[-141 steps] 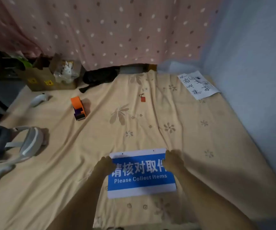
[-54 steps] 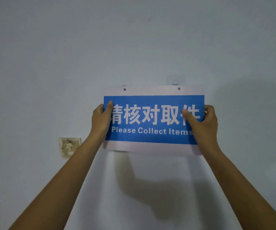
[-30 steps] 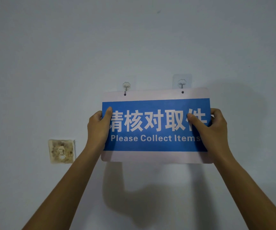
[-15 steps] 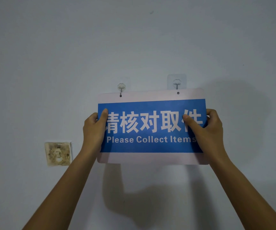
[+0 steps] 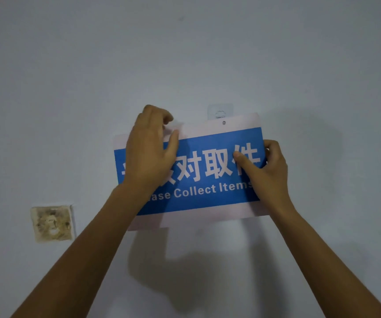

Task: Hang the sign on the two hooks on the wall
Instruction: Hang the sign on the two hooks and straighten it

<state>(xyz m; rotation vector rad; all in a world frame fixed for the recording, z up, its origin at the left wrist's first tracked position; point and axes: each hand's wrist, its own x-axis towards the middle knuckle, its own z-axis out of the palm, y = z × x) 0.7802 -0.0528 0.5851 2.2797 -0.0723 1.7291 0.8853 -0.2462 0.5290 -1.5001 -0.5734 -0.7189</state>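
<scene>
A blue and white sign [image 5: 208,177] reading "Please Collect Items" is pressed against the pale wall, tilted with its left side lower. My right hand [image 5: 265,168] pinches its right edge, thumb on the blue face. My left hand [image 5: 150,148] lies over the sign's upper left part, fingers curled at the top edge, pinching it by the left hole. The right hook [image 5: 220,113] on its clear pad shows just above the sign's right hole [image 5: 224,122]. The left hook is hidden behind my left hand.
A stained square wall plate [image 5: 52,223] sits on the wall to the lower left of the sign. The sign and my arms cast a shadow on the wall below.
My left hand left the sign's left edge and moved up to its top left corner, covering the left hook. The sign tilted, left side lower. My right hand kept its grip.
</scene>
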